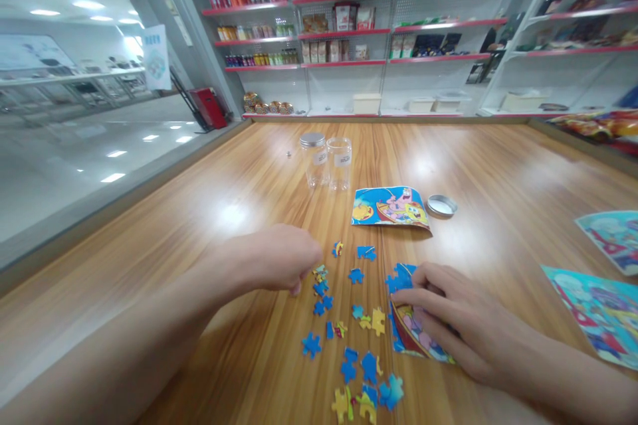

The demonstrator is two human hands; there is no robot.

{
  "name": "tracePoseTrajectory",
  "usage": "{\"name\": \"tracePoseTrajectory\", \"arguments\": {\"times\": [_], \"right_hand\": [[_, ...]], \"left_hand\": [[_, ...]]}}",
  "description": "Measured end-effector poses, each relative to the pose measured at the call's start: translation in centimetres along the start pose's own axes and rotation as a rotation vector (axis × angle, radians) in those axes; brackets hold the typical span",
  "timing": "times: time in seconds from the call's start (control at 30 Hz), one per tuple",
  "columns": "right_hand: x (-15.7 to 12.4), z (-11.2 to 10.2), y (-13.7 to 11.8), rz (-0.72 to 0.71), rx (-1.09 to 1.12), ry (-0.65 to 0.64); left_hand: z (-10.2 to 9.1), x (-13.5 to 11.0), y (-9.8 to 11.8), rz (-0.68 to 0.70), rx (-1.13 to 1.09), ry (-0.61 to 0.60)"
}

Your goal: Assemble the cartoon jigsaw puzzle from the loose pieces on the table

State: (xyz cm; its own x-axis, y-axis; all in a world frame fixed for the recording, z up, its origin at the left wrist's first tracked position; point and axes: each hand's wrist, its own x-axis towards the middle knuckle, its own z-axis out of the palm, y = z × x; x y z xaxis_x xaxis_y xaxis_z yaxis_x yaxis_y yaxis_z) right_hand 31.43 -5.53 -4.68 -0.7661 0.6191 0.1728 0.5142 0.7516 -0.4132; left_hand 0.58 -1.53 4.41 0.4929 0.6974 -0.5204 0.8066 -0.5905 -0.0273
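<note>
My left hand (284,255) hovers just left of the loose jigsaw pieces, its fingers curled down and closed. Whatever it may hold is hidden behind the knuckles. A partly joined jigsaw puzzle (411,335) with a blue edge and a brown boat lies at the right. On top of it rests my right hand (451,312), fingers stretched out and covering much of its upper part. Between the hands several loose blue pieces (312,344) and yellow pieces (378,322) are scattered on the wood. Behind them lies a cartoon picture sheet (389,207), slightly curled at its front edge.
Two clear plastic jars stand farther back, a lidded jar (314,163) and an uncovered jar (339,166). A loose metal lid (442,205) lies right of the picture sheet. More printed sheets (598,312) lie at the right. Stocked shelves (343,30) rise beyond the wooden table (224,206).
</note>
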Motion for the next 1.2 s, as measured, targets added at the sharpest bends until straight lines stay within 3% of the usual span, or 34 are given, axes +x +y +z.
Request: {"name": "tracePoseTrajectory", "arguments": {"times": [0.1,0.23,0.4,0.6,0.77,0.97,1.07,1.2], "right_hand": [[0.0,0.0,0.0,-0.002,0.003,-0.006],[-0.1,0.0,0.0,-0.003,0.013,-0.016],[-0.3,0.2,0.2,-0.005,0.008,-0.018],[-0.3,0.1,0.3,-0.005,-0.009,-0.024],[-0.1,-0.1,0.3,-0.042,-0.019,-0.039],[-0.2,-0.2,0.1,-0.041,-0.012,-0.017],[-0.2,-0.1,0.1,-0.042,0.003,-0.015],[-0.1,0.0,0.1,-0.027,0.01,0.013]], "left_hand": [[-0.7,-1.1,-0.3,0.054,-0.033,0.126],[-1.4,-1.7,-0.5,0.117,-0.053,0.173],[-1.3,-0.7,0.2,-0.01,0.068,0.1],[-0.4,-0.5,1.0,-0.014,0.072,0.008],[-0.7,-1.5,0.8,0.114,-0.052,0.025],[-1.2,-2.3,0.8,0.292,-0.208,-0.068],[-1.1,-2.1,1.2,0.34,-0.191,-0.082],[-0.5,-1.1,2.6,0.317,-0.059,-0.006]]}}
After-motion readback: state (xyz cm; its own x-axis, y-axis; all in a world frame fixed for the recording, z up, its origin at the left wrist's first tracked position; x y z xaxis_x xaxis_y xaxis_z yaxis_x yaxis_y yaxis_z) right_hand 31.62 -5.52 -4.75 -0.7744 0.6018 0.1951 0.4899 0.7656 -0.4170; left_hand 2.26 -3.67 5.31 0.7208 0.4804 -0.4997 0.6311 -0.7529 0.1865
